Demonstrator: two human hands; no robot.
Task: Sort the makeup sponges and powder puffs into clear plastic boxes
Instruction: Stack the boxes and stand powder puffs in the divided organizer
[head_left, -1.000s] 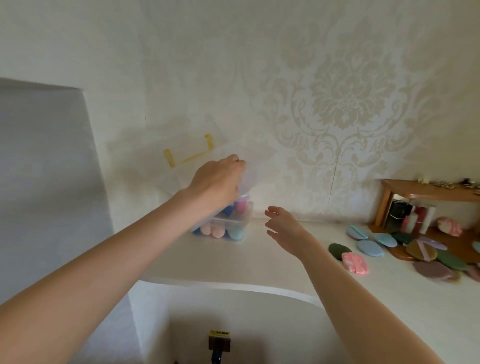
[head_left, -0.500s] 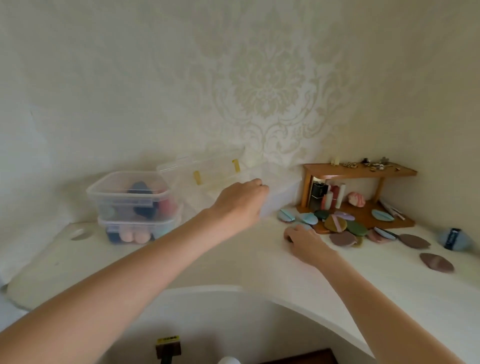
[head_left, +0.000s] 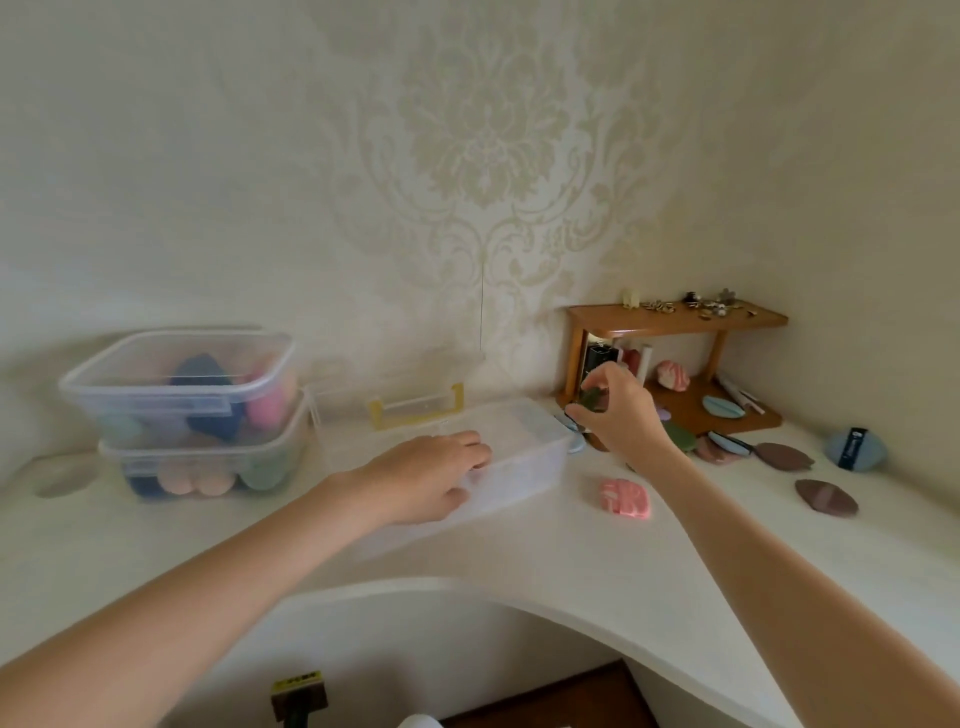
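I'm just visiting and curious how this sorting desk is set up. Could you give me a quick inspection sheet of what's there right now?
Surface: white curved countertop, set in a corner.
Job's things: open clear box, nothing visible inside; two stacked clear boxes holding coloured sponges; pink puff; brown puffs; blue puff.
Clutter: wooden shelf with small trinkets on top, bottles and puffs beneath.
Hands: left hand grips the open box's near rim; right hand pinches a dark green puff beside the box.
Cables: nothing seen.
Surroundings: damask wallpaper; a yellow-labelled object below the counter edge, unclear.
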